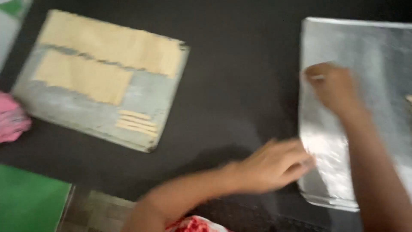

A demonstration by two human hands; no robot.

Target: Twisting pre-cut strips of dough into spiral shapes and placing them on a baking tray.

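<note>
A silver foil sheet (369,56) lies on the dark table at the right. My left hand (274,165) rests flat with its fingers spread on the sheet's near left edge. My right hand (332,86) presses on the sheet's upper left part, fingers curled, and whether it pinches anything is lost in the blur. A grey tray (141,96) at the left carries rows of pale wooden sticks (107,43), with a few loose sticks (136,123) near its front corner.
A pink cloth-like thing (10,122) shows at the left edge. A green board (30,199) lies at the lower left. The dark tabletop (231,73) runs between tray and foil. The picture is blurred by motion.
</note>
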